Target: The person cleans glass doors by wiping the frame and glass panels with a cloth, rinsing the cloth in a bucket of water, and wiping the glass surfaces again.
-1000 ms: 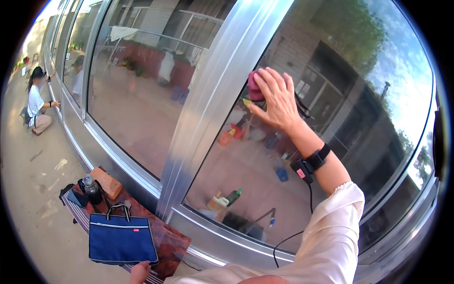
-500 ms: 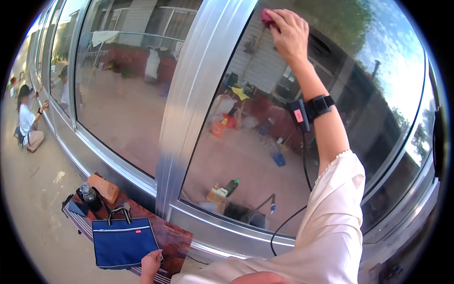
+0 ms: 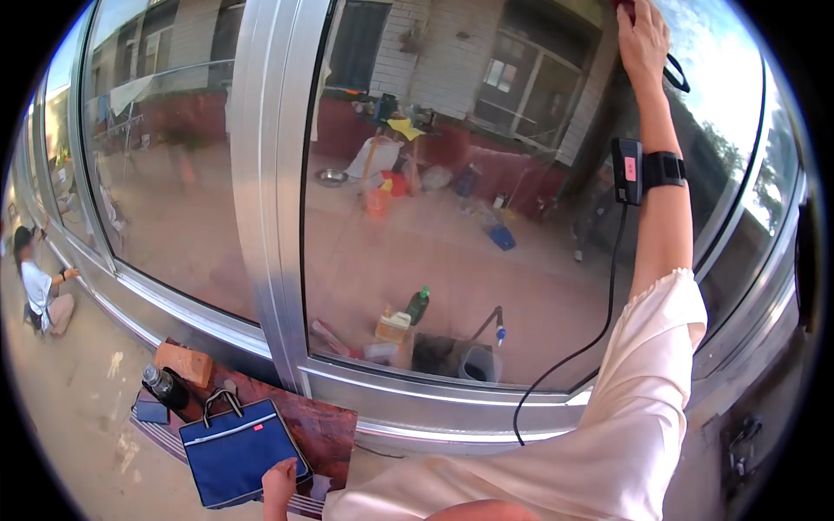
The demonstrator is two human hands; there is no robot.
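Observation:
My right hand (image 3: 645,45) is raised high against the large window pane (image 3: 417,243), its fingers closed over a dark red cloth or sponge (image 3: 625,5). Only a bit of that red piece shows at the top edge. Low in the view, my left hand (image 3: 280,479) has curled fingers and hangs in front of a blue zip bag (image 3: 234,447). Whether it touches the bag or holds anything small cannot be made out. The bag lies on a reddish-patterned board (image 3: 334,425) under the window.
A brick (image 3: 183,363), a dark bottle (image 3: 165,386) and a blue pouch (image 3: 152,412) sit beside the bag. A metal post (image 3: 278,174) divides the panes. A black cable (image 3: 599,334) runs from my right forearm's strapped device. A co-worker (image 3: 39,286) crouches at far left.
My right hand has moved right and upward across the glass with the red piece. The view has shifted to the right. My left hand remains by the bag.

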